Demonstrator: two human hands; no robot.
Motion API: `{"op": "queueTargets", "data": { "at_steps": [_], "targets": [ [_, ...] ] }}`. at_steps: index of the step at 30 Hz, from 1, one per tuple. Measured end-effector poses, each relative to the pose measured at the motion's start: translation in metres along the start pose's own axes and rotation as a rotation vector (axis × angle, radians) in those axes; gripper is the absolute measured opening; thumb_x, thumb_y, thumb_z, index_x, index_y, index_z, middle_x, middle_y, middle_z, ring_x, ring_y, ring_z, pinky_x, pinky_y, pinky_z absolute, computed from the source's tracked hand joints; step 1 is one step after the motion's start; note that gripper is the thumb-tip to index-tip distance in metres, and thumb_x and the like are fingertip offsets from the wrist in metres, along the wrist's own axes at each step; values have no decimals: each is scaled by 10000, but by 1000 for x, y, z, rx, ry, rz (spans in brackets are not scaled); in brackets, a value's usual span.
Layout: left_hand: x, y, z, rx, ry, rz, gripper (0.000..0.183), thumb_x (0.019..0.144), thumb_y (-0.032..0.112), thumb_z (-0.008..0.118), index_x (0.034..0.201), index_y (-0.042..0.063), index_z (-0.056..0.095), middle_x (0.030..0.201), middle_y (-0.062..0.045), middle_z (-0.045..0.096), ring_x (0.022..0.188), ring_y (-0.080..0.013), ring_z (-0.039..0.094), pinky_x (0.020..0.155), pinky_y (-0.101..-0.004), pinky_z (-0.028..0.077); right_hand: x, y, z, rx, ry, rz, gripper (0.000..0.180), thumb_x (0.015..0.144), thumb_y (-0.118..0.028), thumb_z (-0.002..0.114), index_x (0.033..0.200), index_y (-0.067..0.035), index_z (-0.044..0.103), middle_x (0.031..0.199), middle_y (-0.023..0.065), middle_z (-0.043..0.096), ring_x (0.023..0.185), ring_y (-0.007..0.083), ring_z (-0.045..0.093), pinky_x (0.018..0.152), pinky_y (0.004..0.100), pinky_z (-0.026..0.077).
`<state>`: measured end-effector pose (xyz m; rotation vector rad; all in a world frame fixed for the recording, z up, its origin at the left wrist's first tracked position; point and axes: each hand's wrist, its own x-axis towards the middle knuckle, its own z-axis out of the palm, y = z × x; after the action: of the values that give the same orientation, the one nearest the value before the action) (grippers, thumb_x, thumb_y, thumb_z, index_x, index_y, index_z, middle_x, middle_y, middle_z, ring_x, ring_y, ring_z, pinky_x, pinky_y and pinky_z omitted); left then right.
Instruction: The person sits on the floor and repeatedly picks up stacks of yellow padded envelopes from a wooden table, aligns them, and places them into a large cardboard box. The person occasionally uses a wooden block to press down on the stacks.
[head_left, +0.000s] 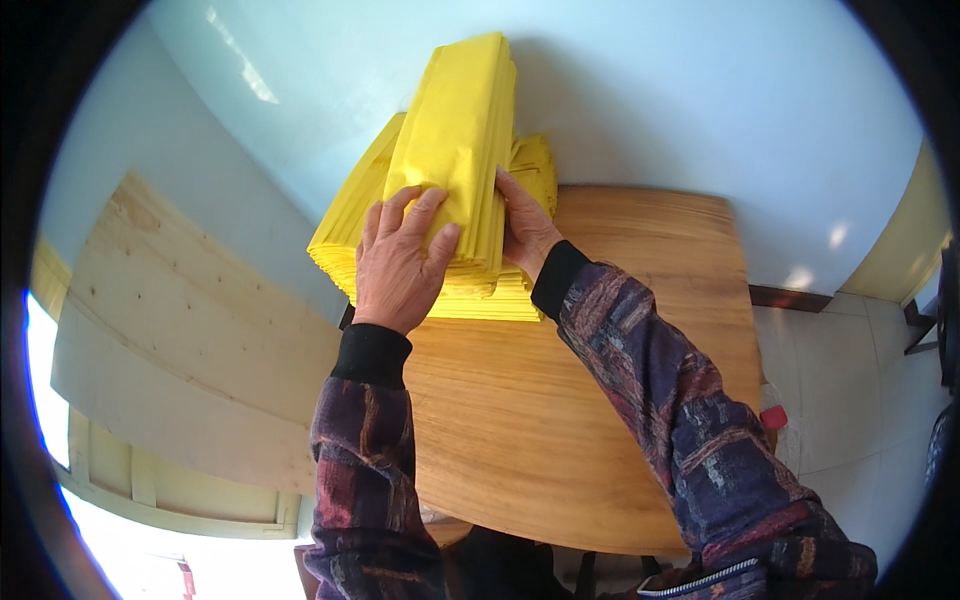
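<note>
Tall bundles of folded yellow sheets are piled at the far end of the wooden table (570, 420), close to the wall. Whether they are paper or thin fabric, I cannot tell. My left hand (401, 259) rests palm down across the near end of the top bundle (454, 112), fingers spread over its surface. Along the bundle's right side, my right hand (529, 225) grips it, thumb against the edge and other fingers largely hidden. Beneath and to the left lies another thick yellow stack (341, 217). More yellow sheets (538, 169) show behind my right hand.
A pale blue wall (637, 97) stands right behind the pile. Left of the table leans a large plywood sheet (195, 352). Tiled floor (840, 375) runs along the right, with a small red object (773, 417) beside the table edge.
</note>
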<state>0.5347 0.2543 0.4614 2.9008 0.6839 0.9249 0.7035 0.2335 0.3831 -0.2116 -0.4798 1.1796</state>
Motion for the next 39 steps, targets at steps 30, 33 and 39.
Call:
{"op": "queueTargets", "data": {
  "at_steps": [30,33,39],
  "targets": [
    [-282,271,9,-22,-443,70,571,813,508,566,1316,256,471,1305,-66,449,1075,-322,477,869,-476,406,-425,-35,-56,-259,310,225,416,955,-340,453,1217,-19,491,1101,113,614,933,179,621,797,316,511],
    [-284,275,12,-29,-547,59,572,824,490,561,1335,256,455,1324,-69,427,1113,-323,464,909,-477,389,-440,-28,-65,-417,498,108,434,944,-355,484,1167,15,526,1046,111,626,905,162,607,781,295,493],
    [-274,271,20,-136,-611,70,554,869,453,527,1368,237,419,1349,-83,392,1161,-349,437,954,-492,357,-447,-44,-76,-1294,584,-101,481,943,-367,487,1174,56,501,1058,160,607,959,247,589,859,331,451]
  ]
}}
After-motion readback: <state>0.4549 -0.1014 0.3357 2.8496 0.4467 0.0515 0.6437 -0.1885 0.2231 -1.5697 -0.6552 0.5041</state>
